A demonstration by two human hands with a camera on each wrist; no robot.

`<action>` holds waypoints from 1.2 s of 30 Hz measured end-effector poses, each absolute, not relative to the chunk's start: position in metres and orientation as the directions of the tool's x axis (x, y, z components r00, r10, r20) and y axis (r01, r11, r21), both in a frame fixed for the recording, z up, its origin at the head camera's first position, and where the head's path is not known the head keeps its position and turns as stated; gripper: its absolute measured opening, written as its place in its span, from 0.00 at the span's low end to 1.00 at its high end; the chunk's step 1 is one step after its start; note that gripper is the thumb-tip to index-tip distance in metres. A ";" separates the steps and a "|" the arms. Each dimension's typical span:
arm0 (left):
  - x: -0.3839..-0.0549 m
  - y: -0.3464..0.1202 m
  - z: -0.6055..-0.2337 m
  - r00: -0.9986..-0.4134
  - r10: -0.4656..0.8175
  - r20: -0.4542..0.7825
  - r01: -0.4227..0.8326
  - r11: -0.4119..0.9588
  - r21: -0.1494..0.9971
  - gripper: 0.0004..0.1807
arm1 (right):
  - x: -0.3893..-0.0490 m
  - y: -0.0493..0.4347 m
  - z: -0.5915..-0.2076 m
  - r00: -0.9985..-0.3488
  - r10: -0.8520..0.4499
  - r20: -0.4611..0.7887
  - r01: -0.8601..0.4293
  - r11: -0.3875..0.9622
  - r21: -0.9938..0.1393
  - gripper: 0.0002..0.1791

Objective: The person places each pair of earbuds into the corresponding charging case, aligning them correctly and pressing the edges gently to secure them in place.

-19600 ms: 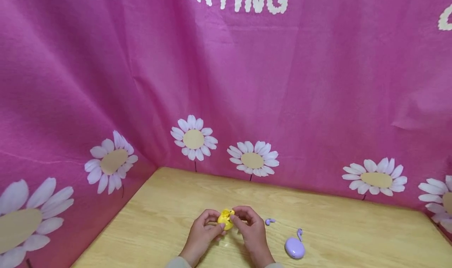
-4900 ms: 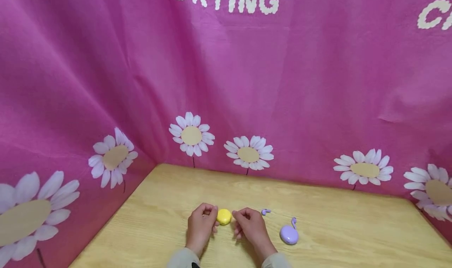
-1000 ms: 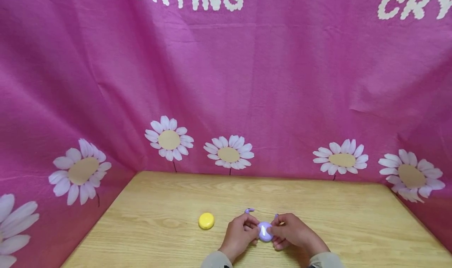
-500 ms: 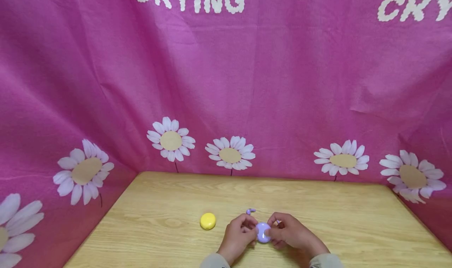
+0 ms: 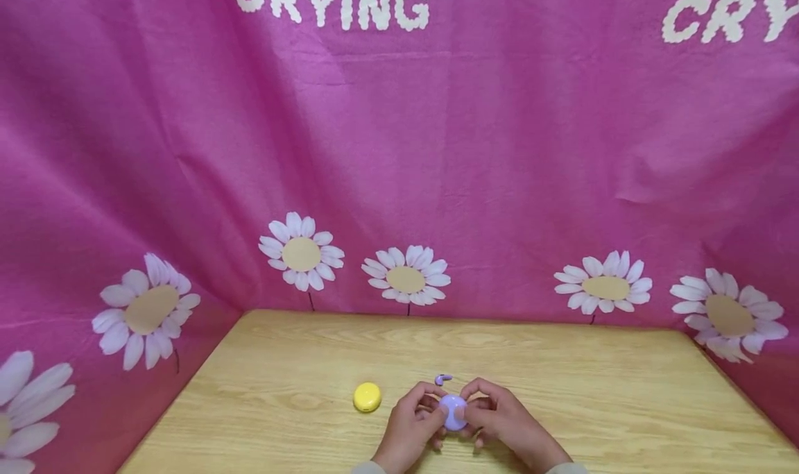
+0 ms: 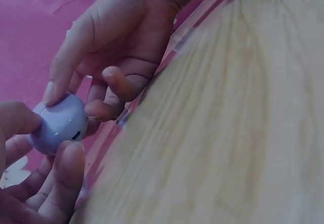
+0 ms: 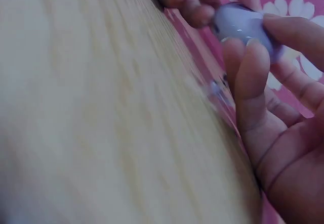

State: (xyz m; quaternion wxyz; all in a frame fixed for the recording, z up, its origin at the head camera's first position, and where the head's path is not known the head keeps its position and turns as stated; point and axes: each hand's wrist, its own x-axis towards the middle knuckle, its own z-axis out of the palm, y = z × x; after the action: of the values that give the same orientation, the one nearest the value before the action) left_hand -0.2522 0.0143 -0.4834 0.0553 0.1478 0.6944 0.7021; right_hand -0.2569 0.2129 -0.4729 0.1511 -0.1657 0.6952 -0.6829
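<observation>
A round, glossy purple earbud case (image 5: pixel 453 413) is held between both hands, with its lid down. My left hand (image 5: pixel 407 425) grips its left side, thumb on top and fingers curled behind. From the other side my right hand (image 5: pixel 513 424) pinches the case, its thumb also on top. In the left wrist view a small dark slot shows on the edge of the case (image 6: pixel 59 123). Just beyond the hands, one loose purple earbud (image 5: pixel 443 379) lies on the table. The second purple earbud cannot be seen in the head view.
A round yellow case (image 5: pixel 367 397), closed, rests on the wooden table (image 5: pixel 281 363) left of my left hand. A pink cloth (image 5: pixel 499 148) with white flowers and lettering hangs behind the table and along its left side.
The yellow case, open in my hands in the oldest frame, now stands closed on the table. My hands have moved right to the purple case, and lately drawn it slightly left.
</observation>
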 end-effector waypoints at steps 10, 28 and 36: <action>-0.253 0.006 -0.489 -0.924 0.368 0.107 0.078 -0.094 0.993 0.16 | -0.248 0.204 -0.480 -0.943 -0.325 0.077 -0.064 -0.050 -0.997 0.21; -0.251 0.007 -0.488 -0.919 0.386 0.078 0.034 -0.120 0.992 0.12 | -0.245 0.207 -0.482 -0.940 -0.340 0.029 -0.017 -0.040 -0.999 0.21; -0.252 0.006 -0.486 -0.935 0.346 0.076 0.055 -0.072 0.996 0.11 | -0.248 0.204 -0.479 -0.940 -0.340 0.037 -0.018 -0.061 -0.998 0.21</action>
State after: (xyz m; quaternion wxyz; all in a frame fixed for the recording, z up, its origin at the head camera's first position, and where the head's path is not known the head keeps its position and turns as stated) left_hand -0.2522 0.0055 -0.4862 0.1014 0.1486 0.6735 0.7170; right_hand -0.2481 0.2045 -0.4792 0.1125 -0.1322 0.6760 -0.7161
